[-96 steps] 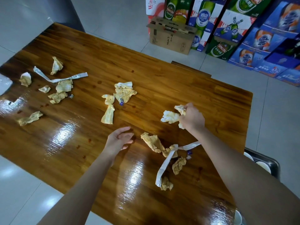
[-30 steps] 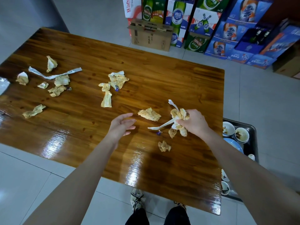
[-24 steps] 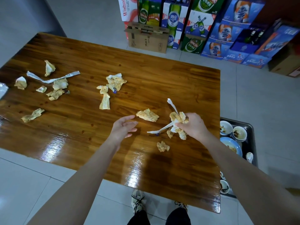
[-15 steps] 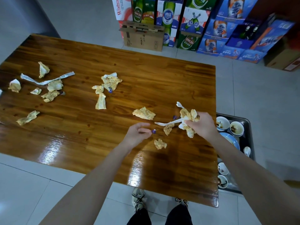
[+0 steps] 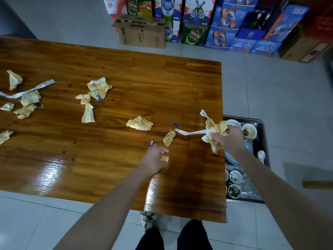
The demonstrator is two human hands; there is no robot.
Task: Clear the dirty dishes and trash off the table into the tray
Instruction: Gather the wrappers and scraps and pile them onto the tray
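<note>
The right hand (image 5: 227,140) clutches a wad (image 5: 217,127) of greasy napkins and a white strip (image 5: 191,132) at the bench's (image 5: 126,69) right edge, beside the tray (image 5: 264,141) of bowls at mid-right. The left hand (image 5: 154,158), centre frame, curls round a small scrap (image 5: 164,158). Loose napkins (image 5: 139,123) litter the bench leftward.

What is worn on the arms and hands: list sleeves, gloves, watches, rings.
The left hand and right hand are ungloved, no ring showing. The left forearm and right forearm are bare to the frame edge: no sleeve, watch or band in view.
</note>
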